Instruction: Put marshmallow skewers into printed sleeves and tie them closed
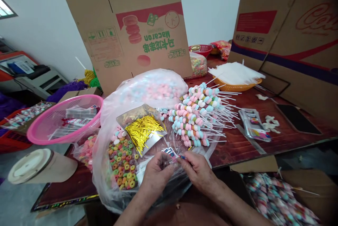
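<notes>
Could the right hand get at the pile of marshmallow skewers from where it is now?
Probably yes. The marshmallow skewers lie just beyond the right hand with nothing standing between them. But that hand and the left hand are both pinching a small printed wrapper, so it is occupied.

The table is glossy dark wood, the boxes matt cardboard, the basket pink plastic mesh, the bag clear crinkled film, the ties shiny gold foil, and the wrapper glossy.

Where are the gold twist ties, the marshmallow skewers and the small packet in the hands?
gold twist ties (pixel 142 130): head view, middle of the heap.
marshmallow skewers (pixel 194 116): head view, middle of the pile.
small packet (pixel 170 152): head view, its printed face.
</notes>
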`<state>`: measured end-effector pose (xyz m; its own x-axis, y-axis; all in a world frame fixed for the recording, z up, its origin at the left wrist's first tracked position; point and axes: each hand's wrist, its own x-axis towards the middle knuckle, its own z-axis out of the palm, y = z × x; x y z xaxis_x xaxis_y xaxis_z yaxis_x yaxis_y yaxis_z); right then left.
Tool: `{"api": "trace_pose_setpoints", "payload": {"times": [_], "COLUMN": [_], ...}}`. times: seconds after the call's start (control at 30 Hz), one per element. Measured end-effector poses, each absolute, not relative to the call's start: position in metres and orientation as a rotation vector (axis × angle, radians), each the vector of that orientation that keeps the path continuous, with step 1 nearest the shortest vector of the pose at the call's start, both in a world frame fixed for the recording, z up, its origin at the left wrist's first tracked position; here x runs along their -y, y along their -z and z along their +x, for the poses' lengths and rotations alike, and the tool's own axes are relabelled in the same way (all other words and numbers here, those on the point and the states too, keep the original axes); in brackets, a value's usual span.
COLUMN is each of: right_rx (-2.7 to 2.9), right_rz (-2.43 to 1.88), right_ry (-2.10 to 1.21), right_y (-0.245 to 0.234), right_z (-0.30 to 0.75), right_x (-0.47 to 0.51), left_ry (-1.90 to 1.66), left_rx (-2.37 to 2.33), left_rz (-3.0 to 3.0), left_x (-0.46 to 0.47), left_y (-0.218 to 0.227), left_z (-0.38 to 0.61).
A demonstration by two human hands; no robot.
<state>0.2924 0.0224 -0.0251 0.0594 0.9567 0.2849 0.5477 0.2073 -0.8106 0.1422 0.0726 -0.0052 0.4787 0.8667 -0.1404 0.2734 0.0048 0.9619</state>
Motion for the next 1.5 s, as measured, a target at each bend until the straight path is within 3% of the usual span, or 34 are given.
{"api": "trace_pose_setpoints", "payload": {"times": [0.13,0.3,0.4,0.63,1.23,1.5], "right_rx": [1.503,1.563,1.743,1.833,2.048,2.001], "right_rz": [-1.579,-2.081,-2.144,-1.517,-1.434,-1.539], "right_ry": [-0.563,0.294,0.472,0.23,0.341,-0.162], "right_y": [0.02,0.009,0.009,0.002,0.0,0.016], "right_z": [0.316,0.37,0.388,0.386,0.398,0.38], "right_x": [-0.029,-0.051,-0.052,-0.009,0.021,0.019], "left_ry": [-0.617,-0.818,-0.92,-0.979,-0.716,-0.426], "left_rx": [-0.972,-1.057,-1.081,-0.894,-0.758,-0.662], "left_rz": [1.735,1.977,2.034,2.296,2.503,2.925], "left_x": [-0.074,-0.089,-0.094,-0.1,-0.102,-0.114], "left_y": [0.008,-0.002,-0.006,-0.02,-0.028,-0.039], "left_z": [0.14,0.119,0.109,0.101,0.111,0.132]}}
